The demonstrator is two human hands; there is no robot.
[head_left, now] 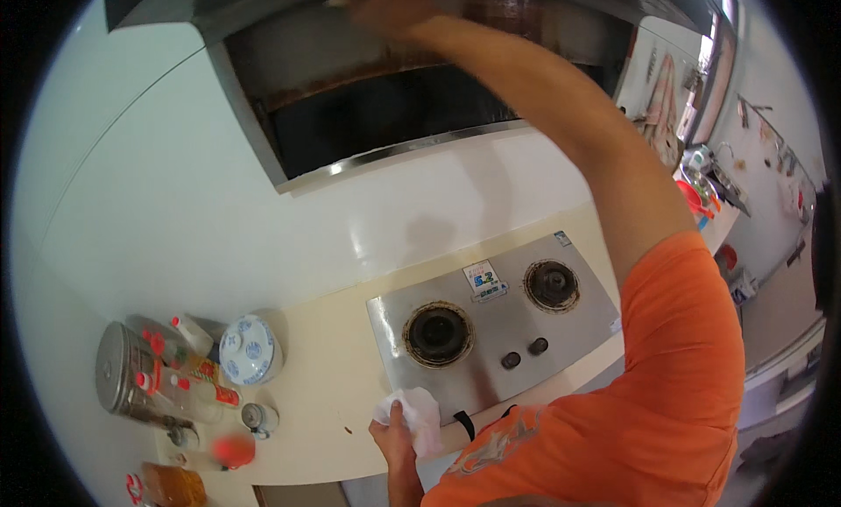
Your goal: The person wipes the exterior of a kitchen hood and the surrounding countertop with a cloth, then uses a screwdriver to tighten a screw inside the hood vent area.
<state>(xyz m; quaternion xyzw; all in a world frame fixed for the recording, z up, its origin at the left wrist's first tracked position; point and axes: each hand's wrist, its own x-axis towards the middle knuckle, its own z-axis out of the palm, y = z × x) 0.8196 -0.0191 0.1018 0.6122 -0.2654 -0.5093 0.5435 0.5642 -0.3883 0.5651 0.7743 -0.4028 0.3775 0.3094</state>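
My left hand (392, 435) grips a crumpled white cloth (418, 419) beside the near-left corner of the steel two-burner cooktop (394, 336). My right arm stretches up across the view, and my right hand (385, 9) is at the dark range hood (254, 64), blurred, with its fingers near the hood's upper edge around a small pale thing that I cannot make out. The hood's underside shows brownish staining. Its steel lower rim (394, 148) crosses above the white backsplash (342, 209).
On the left of the cream counter (315, 340) stand a steel canister (114, 367), several bottles (197, 393), a blue-and-white lidded pot (250, 349), jars (260, 418) and a red container (235, 450). At the right are a hanging towel (666, 95) and red basins (696, 196) near a sink.
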